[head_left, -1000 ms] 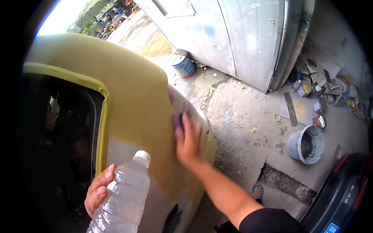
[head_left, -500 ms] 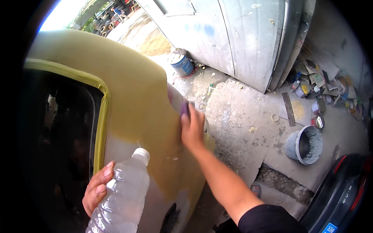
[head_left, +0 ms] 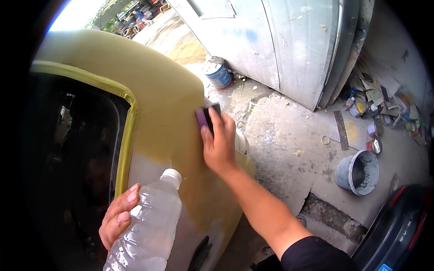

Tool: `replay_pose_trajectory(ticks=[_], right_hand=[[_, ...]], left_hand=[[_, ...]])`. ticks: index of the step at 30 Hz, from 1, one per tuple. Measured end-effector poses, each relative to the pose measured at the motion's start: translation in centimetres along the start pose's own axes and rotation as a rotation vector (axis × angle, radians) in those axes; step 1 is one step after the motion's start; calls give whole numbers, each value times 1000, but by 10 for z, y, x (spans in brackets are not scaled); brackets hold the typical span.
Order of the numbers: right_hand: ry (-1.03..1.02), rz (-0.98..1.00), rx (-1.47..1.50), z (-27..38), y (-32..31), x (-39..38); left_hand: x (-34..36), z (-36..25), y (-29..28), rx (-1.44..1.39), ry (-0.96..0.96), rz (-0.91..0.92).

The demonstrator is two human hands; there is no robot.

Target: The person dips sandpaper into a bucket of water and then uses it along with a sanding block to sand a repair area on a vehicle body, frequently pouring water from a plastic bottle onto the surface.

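My left hand (head_left: 116, 221) is closed around a clear plastic bottle (head_left: 151, 221) with a white cap. The bottle tilts over a car body panel (head_left: 158, 95) coated in dull yellow-tan with grey patches, and a faint thin streak shows at its cap. My right hand (head_left: 219, 147) grips a sanding block (head_left: 201, 119), purple on one side and black on the other, at the panel's right edge. Yellow masking tape (head_left: 124, 153) borders the dark car window (head_left: 77, 158) left of the bottle.
A grey bucket (head_left: 357, 174) stands on the concrete floor at right, near a dark car (head_left: 395, 230). Paint cans and scraps (head_left: 384, 101) pile against the wall. A blue tin (head_left: 217, 76) sits by the metal door (head_left: 266, 40). The floor has a rectangular pit (head_left: 332, 214).
My right hand has moved the sanding block left and slightly up, from beyond the panel's edge onto its surface. The left hand still holds the tilted bottle; the whole view has shifted slightly.
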State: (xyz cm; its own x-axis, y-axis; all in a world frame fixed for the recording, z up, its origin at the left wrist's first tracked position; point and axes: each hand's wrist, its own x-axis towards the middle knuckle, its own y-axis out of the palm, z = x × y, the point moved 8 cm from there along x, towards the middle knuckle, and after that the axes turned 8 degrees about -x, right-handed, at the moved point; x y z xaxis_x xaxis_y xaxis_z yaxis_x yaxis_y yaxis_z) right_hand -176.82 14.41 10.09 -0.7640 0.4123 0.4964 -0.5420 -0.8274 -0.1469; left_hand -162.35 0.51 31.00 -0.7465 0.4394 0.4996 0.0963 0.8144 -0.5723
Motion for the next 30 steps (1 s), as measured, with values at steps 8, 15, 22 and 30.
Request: replay_pose_trajectory(ticks=[8, 15, 22, 30], right_hand=[[-75, 102, 102, 59, -24, -165], [-16, -16, 42, 34, 10, 36], [-195, 62, 76, 76, -29, -162], [8, -28, 26, 21, 6, 29]], left_hand=[[5, -6, 4, -36, 72, 6], [2, 8, -22, -156, -174, -247], [4, -18, -14, 341, 120, 23], [2, -10, -12, 338, 101, 110]])
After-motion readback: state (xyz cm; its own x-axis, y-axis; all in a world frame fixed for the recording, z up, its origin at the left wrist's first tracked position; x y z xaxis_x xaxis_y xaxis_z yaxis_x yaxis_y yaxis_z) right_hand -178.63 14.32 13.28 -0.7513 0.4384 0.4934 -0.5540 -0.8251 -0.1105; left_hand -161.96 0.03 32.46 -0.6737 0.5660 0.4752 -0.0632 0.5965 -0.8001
